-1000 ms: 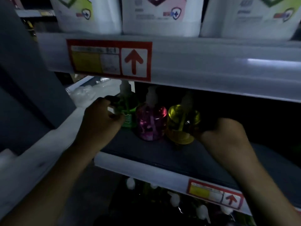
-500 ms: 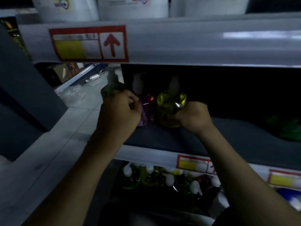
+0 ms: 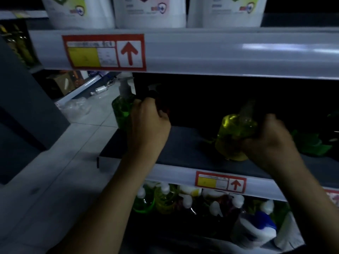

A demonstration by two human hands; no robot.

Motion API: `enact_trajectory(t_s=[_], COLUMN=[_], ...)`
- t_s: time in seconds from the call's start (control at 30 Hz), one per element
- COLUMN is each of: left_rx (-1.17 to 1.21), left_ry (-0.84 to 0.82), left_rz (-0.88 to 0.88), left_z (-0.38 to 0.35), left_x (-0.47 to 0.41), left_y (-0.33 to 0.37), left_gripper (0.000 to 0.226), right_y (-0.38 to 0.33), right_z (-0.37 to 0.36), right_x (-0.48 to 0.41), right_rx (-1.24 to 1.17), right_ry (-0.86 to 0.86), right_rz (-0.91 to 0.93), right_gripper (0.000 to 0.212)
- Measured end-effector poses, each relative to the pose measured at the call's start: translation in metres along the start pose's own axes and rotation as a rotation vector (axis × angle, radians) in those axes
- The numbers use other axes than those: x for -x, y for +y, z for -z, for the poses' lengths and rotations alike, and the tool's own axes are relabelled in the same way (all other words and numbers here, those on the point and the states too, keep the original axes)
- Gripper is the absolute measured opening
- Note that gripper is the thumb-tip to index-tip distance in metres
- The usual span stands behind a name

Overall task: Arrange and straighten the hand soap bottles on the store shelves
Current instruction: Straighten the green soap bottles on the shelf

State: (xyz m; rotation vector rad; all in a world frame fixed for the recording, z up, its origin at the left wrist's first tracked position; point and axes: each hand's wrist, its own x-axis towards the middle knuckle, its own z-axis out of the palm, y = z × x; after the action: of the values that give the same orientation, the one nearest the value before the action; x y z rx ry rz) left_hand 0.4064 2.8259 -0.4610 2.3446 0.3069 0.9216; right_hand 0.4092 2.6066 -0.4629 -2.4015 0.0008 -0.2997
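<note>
left hand (image 3: 148,123): clasps dark bottle (image 3: 161,105) (colour lost in shadow), just right of green bottle (image 3: 122,111) | right hand (image 3: 269,142): grips yellow bottle (image 3: 232,136), well right of green bottle

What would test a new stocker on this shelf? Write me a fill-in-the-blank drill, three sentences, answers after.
1. The right hand grips a soap bottle coloured ____.
2. The left hand grips a dark bottle; the pump bottle just left of it is ____.
3. The red arrow on the price label points ____.
Missing words: yellow; green; up.
</note>
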Motion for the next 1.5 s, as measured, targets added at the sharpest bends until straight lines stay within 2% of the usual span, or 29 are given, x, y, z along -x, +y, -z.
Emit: enact_trajectory(t_s=[0.07, 0.1, 0.13, 0.17, 0.2, 0.27, 0.3, 0.4, 0.5, 0.6, 0.7, 0.83, 0.87, 0.9, 0.97, 1.0, 1.03, 1.07, 1.13, 1.2, 1.3, 1.37, 1.43, 1.5], left_rx=[-0.04, -0.049, -0.047, -0.04, -0.033, -0.024, -0.017, 0.034, 0.119, 0.272, 0.348, 0.394, 0.379, 0.349, 0.283, 0.293, 0.338, 0.403, 0.499, 0.524, 0.604, 0.627, 0.612, 0.58], left_ry=[-0.014, -0.055, -0.109, -0.163, -0.215, -0.278, -0.288, -0.279, -0.298, -0.384, -0.466, -0.536, -0.505, -0.404, -0.054, 0.09, 0.149, 0.123, -0.073, -0.256, -0.383, -0.408, -0.428, -0.463], left_rz=[0.059, 0.071, 0.07, 0.062, 0.047, 0.029, 0.031, 0.027, -0.016, -0.06, -0.107, -0.163, -0.154, -0.129, -0.03, 0.033, 0.105, 0.184, 0.322, 0.36, 0.325, 0.308, 0.286, 0.251], left_z=[0.009, 0.012, 0.015, 0.018, 0.02, 0.022, 0.022, 0.021, 0.016, 0.003, -0.015, -0.02, -0.016, -0.009, 0.011, 0.022, 0.03, 0.036, 0.037, 0.03, 0.025, 0.026, 0.029, 0.037], left_x=[-0.005, -0.008, -0.009, -0.01, -0.01, -0.011, -0.012, -0.015, -0.015, -0.01, 0.0, 0.007, 0.004, -0.002, -0.023, -0.034, -0.045, -0.053, -0.06, -0.059, -0.057, -0.057, -0.054, -0.048], left_y=[-0.016, -0.023, -0.029, -0.033, -0.037, -0.044, -0.048, -0.056, -0.06, -0.05, -0.033, -0.021, -0.023, -0.027, -0.045, -0.059, -0.074, -0.09, -0.118, -0.134, -0.142, -0.142, -0.145, -0.149], left_gripper=[0.007, 0.016, 0.023, 0.026, 0.024, 0.017, 0.017, 0.032, 0.04, 0.05, 0.044, 0.047, 0.045, 0.041, 0.03, 0.03, 0.033, 0.037, 0.044, 0.044, 0.038, 0.032, 0.03, 0.031], right_y=[-0.028, -0.047, -0.063, -0.074, -0.081, -0.087, -0.089, -0.093, -0.09, -0.076, -0.057, -0.05, -0.054, -0.06, -0.081, -0.092, -0.102, -0.109, -0.119, -0.123, -0.123, -0.121, -0.119, -0.117], right_z=[-0.005, -0.011, -0.02, -0.033, -0.047, -0.076, -0.089, -0.116, -0.121, -0.107, -0.089, -0.076, -0.074, -0.073, -0.074, -0.076, -0.082, -0.091, -0.116, -0.143, -0.172, -0.18, -0.179, -0.175], right_x=[0.014, 0.02, 0.023, 0.02, 0.014, -0.001, -0.008, -0.024, -0.028, -0.025, -0.021, -0.007, 0.0, 0.008, 0.024, 0.028, 0.029, 0.025, 0.009, -0.008, -0.025, -0.027, -0.026, -0.023], right_rx=[0.052, 0.0, -0.05, -0.082, -0.1, -0.128, -0.145, -0.177, -0.185, -0.137, -0.037, 0.04, 0.061, 0.072, 0.014, -0.039, -0.079, -0.105, -0.156, -0.191, -0.199, -0.226, -0.181, -0.206], right_ry=[0.429, 0.567, 0.582, 0.487, 0.318, -0.036, -0.16, -0.337, -0.265, -0.15, -0.055, -0.022, 0.04, 0.16, 0.447, 0.51, 0.489, 0.405, 0.137, -0.126, -0.362, -0.38, -0.261, -0.217], right_rz=[0.124, 0.219, 0.298, 0.347, 0.352, 0.289, 0.257, 0.258, 0.248, 0.215, 0.163, 0.146, 0.176, 0.224, 0.379, 0.457, 0.519, 0.561, 0.529, 0.449, 0.367, 0.361, 0.399, 0.439], right_gripper=[0.061, 0.049, 0.038, 0.028, 0.021, 0.016, 0.012, 0.011, 0.021, 0.021, 0.025, 0.038, 0.041, 0.041, 0.036, 0.033, 0.031, 0.031, 0.035, 0.041, 0.03, 0.032, 0.033, 0.039])
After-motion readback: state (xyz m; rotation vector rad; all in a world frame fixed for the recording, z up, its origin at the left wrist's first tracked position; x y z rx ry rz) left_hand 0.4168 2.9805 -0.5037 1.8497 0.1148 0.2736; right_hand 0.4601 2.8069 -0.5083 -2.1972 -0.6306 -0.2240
